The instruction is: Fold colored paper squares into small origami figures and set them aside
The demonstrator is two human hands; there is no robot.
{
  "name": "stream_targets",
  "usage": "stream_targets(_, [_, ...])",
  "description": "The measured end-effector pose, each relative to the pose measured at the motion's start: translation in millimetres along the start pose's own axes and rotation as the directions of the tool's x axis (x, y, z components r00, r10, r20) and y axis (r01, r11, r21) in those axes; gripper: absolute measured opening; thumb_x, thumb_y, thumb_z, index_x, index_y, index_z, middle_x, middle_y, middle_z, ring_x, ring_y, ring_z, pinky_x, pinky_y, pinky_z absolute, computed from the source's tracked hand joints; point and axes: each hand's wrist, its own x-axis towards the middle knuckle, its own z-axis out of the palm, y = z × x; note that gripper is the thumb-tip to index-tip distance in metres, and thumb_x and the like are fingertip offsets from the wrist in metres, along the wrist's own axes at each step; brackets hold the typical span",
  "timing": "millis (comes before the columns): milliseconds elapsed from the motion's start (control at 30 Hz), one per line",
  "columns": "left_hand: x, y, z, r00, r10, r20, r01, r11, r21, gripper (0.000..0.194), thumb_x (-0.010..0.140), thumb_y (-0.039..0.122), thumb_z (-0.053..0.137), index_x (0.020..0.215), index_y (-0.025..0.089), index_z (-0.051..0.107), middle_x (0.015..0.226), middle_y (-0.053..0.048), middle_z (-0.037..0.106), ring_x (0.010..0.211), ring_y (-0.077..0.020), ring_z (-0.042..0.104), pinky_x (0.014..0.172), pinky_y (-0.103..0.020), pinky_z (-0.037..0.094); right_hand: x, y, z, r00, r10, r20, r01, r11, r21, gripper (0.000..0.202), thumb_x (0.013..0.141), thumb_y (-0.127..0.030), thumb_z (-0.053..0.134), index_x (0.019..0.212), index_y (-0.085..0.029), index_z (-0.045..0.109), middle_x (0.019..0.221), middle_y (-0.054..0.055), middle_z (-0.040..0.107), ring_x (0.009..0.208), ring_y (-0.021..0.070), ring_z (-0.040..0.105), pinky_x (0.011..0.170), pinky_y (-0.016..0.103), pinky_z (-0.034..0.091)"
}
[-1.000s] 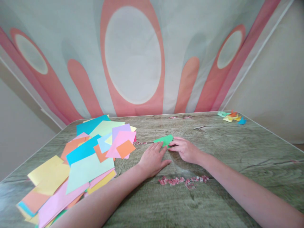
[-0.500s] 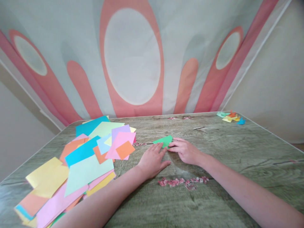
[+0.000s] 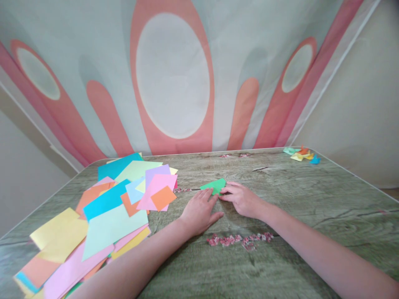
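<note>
A small folded piece of green paper [image 3: 215, 185] lies on the wood-patterned table near its middle. My left hand [image 3: 200, 211] rests flat with its fingertips on the paper's near edge, the thumb stretched out to the right. At the paper's right end, my right hand [image 3: 242, 199] has its fingers bent and pinching the edge. Part of the paper's near side is hidden under the fingers.
To the left spreads a loose pile of coloured paper sheets [image 3: 116, 230]. Several small folded paper figures [image 3: 301, 155] sit at the far right corner. Behind the table hangs a patterned cloth [image 3: 174, 74]. Pink blossom print [image 3: 240, 239] marks the tabletop [image 3: 280, 265].
Both hands stay at the green paper with hardly any movement. The whole view has shifted very slightly.
</note>
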Motion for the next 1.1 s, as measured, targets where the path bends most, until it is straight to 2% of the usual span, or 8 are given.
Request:
stream_targets(267, [1.1, -3.5, -0.6, 1.0, 0.021, 0.001, -0.021, 1.0, -0.005, 0.058, 0.085, 0.057, 0.037, 0.126, 0.016, 0.043, 0.133, -0.014, 0.042, 0.122, -0.0267, 0.039, 0.103, -0.039, 0.028, 2.0, -5.2, 1.9, 0.996, 0.028, 0.084, -0.022, 0.997, -0.08, 0.029, 0.083, -0.013, 0.047, 0.105, -0.017, 0.065, 0.106, 0.01, 0.061, 0.1, 0.0202, 0.053, 0.099, 0.041, 0.034])
stream_targets(400, [1.2, -6.5, 0.1, 0.999, 0.038, -0.007, -0.038, 0.999, 0.0, 0.059, 0.084, 0.058, 0.037, 0.127, 0.017, 0.042, 0.133, -0.013, 0.042, 0.122, -0.026, 0.039, 0.103, -0.038, 0.028, 1.5, -6.1, 2.5, 0.994, 0.061, 0.088, -0.056, 0.997, -0.059, 0.029, 0.082, -0.013, 0.048, 0.106, -0.017, 0.064, 0.108, 0.01, 0.061, 0.1, 0.0198, 0.053, 0.097, 0.038, 0.035])
stream_targets(600, [1.5, -8.4, -2.5, 0.999, 0.048, -0.016, -0.048, 0.999, 0.008, 0.058, 0.083, 0.058, 0.039, 0.126, 0.02, 0.043, 0.131, -0.012, 0.044, 0.119, -0.0259, 0.041, 0.102, -0.04, 0.028, 2.3, -8.2, -4.7, 0.992, 0.105, 0.073, -0.108, 0.993, 0.039, 0.042, 0.076, -0.003, 0.041, 0.107, -0.019, 0.064, 0.108, 0.007, 0.062, 0.101, 0.018, 0.052, 0.096, 0.035, 0.036])
stream_targets(767, [2.0, -11.0, -8.3, 0.998, 0.059, -0.022, -0.059, 0.998, -0.008, 0.054, 0.083, 0.057, 0.039, 0.124, 0.022, 0.046, 0.127, -0.01, 0.048, 0.117, -0.0251, 0.043, 0.1, -0.04, 0.028, 3.9, -12.0, -7.9, 0.992, 0.104, 0.075, -0.107, 0.993, 0.04, 0.048, 0.073, 0.0, 0.039, 0.111, -0.019, 0.062, 0.11, 0.008, 0.061, 0.102, 0.0183, 0.052, 0.096, 0.036, 0.036])
stream_targets(1100, [2.1, -9.7, -7.3, 0.999, 0.047, -0.021, -0.047, 0.999, -0.017, 0.054, 0.086, 0.055, 0.034, 0.123, 0.017, 0.047, 0.127, -0.011, 0.05, 0.117, -0.0241, 0.045, 0.101, -0.038, 0.025, 3.8, -18.1, -5.7, 0.985, 0.124, 0.124, -0.117, 0.991, -0.058, 0.035, 0.082, -0.013, 0.046, 0.115, -0.016, 0.059, 0.106, 0.011, 0.058, 0.107, 0.0225, 0.046, 0.095, 0.038, 0.036])
